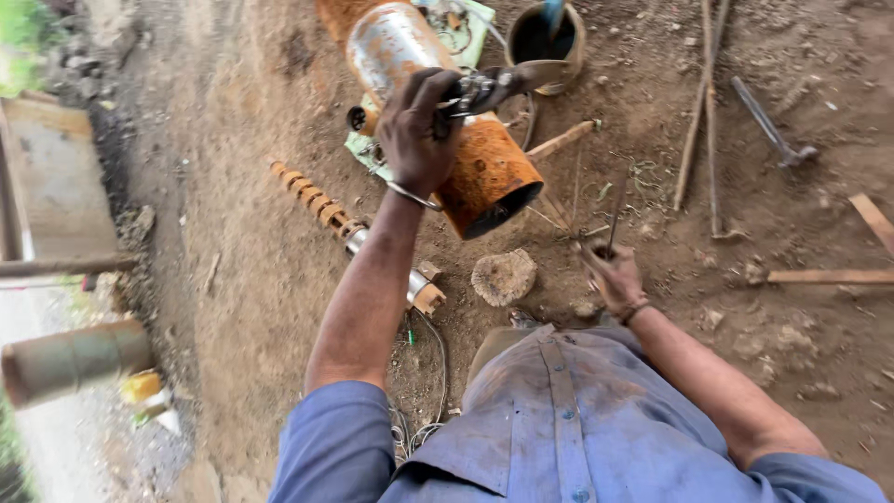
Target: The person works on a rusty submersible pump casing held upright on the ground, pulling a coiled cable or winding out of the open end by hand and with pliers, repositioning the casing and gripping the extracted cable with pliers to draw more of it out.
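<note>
The left hand's grip (419, 126) is clenched around a pair of pliers (494, 86) raised over the rusty orange cylinder (489, 172) lying on the dirt ground (233, 233), while the right hand (613, 278) pinches a thin metal rod (616, 216) upright, apparently steadying it.

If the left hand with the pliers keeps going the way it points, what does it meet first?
Probably the dark round pot: the left hand holds pliers whose tips point up and right toward its rim, above the rusty cylinder. Depth is unclear.
</note>
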`<state>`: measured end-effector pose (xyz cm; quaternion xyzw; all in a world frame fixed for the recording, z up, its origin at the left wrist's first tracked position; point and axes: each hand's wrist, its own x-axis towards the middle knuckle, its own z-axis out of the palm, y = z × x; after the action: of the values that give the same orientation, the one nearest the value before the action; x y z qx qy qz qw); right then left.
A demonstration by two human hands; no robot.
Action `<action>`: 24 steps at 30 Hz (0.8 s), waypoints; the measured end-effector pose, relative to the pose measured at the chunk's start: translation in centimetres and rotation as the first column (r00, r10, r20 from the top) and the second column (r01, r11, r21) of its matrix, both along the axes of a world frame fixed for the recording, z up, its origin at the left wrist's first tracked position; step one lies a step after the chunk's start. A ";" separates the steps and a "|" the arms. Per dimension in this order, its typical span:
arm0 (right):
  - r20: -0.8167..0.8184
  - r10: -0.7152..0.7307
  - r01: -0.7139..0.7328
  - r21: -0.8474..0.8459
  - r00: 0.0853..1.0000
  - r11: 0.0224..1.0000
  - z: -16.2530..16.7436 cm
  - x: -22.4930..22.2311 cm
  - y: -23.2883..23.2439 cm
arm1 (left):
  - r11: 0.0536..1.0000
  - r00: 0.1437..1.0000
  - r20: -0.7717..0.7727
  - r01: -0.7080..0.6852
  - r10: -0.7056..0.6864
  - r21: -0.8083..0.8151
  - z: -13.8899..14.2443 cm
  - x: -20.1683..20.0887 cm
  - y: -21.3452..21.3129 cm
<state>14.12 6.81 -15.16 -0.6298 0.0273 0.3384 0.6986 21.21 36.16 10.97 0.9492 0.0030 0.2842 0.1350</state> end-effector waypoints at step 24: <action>0.938 0.320 0.190 -0.292 -0.135 0.937 21.2 8.5 7.3 | 0.976 0.984 0.173 0.075 -0.040 -0.204 0.2 -5.2 2.1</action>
<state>22.60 14.09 6.00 -0.7744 -0.4825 -0.2271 0.3405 15.99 38.31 11.17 0.9022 -0.0060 0.3570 0.2422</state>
